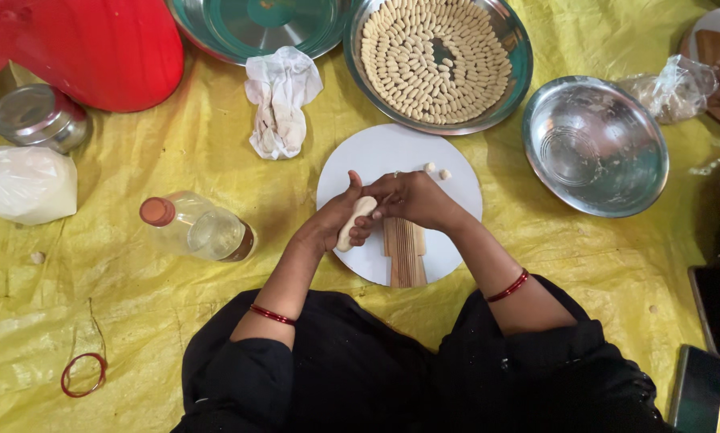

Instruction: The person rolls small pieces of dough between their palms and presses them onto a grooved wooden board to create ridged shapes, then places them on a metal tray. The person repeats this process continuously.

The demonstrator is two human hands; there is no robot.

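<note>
A person in black sleeves is sitting on a yellow plastic sheet and looking down at a round white board lying just ahead of the knees. Beyond the board, a wide steel tray is holding many small pale dough pieces laid in close rings, and an empty steel bowl is sitting to its right. A ribbed wooden paddle is lying on the near part of the board. Above it, the left hand and the right hand are pressing together around a dough roll, a pale short log lying along the left palm. The left fingers are curling gently under it, and the right fingers are closing over its top, lightly rather than tightly clamped. Done well, this rolling probably calls for even, soft pressure, so the log stays smooth and uniform. Two tiny dough bits are resting on the board's far edge.
</note>
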